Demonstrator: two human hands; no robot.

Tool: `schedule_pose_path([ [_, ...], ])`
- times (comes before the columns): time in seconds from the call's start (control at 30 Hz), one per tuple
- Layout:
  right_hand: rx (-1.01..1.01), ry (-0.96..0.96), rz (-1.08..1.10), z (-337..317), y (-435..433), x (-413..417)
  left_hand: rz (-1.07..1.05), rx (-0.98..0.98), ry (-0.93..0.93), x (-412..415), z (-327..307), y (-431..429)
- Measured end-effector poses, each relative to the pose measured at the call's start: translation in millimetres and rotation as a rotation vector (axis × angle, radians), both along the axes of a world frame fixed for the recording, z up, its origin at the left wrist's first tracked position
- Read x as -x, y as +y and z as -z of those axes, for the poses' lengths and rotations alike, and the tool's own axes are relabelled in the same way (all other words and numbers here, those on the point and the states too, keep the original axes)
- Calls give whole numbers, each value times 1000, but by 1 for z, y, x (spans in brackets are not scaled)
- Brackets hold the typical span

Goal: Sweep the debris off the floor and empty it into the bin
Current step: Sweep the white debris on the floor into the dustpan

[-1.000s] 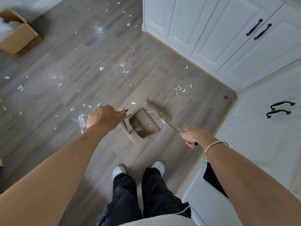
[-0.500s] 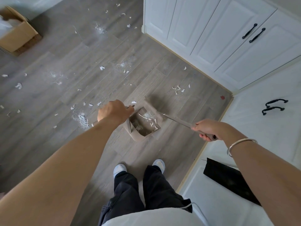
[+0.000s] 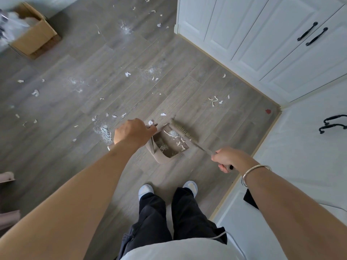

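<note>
pulled back toward me, my right hand (image 3: 225, 159) grips the brush (image 3: 183, 131) at the dustpan (image 3: 169, 148) mouth, my left hand (image 3: 133, 133) grips the pan's handle; mid-sweep, so next i'd reach for debris (image 3: 215, 99) strewn beyond, box (image 3: 35, 37) far left.

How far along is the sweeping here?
Done: some scraps lie in the dustpan. In hand: the left hand holds its handle, and the right hand holds the brush at its mouth. Left: much debris litters the floor, and the dustpan awaits emptying.
</note>
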State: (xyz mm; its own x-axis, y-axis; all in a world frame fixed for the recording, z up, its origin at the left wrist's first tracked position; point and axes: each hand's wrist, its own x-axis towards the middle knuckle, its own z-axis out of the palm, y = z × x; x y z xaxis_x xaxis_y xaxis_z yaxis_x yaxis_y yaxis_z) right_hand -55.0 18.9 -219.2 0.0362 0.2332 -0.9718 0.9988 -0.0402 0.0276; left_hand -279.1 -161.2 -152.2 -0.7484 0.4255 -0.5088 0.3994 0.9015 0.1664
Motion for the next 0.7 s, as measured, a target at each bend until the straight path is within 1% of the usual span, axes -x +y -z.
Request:
schedule_pose_path([
  [0.07,67,30,48,-7,-5,2,0,-3,-6,1,1,2],
  [0.17,104,61,131,-32,-3,-4,0,-17,5,4,2,4],
  [0.27,133,89,137,-60,13,-14,-3,-30,18,6,3,2],
  [0.4,19,99,130,-74,31,-17,8,-30,0,6,0,-3],
  [0.53,-147,170,-5,-64,19,-5,8,-29,6,9,-3,-12],
  [0.6,-182,176,-71,-51,9,2,-3,-18,12,12,-5,-18],
  [0.7,-195,174,-2,-25,-11,10,-22,17,16,22,-5,-29],
])
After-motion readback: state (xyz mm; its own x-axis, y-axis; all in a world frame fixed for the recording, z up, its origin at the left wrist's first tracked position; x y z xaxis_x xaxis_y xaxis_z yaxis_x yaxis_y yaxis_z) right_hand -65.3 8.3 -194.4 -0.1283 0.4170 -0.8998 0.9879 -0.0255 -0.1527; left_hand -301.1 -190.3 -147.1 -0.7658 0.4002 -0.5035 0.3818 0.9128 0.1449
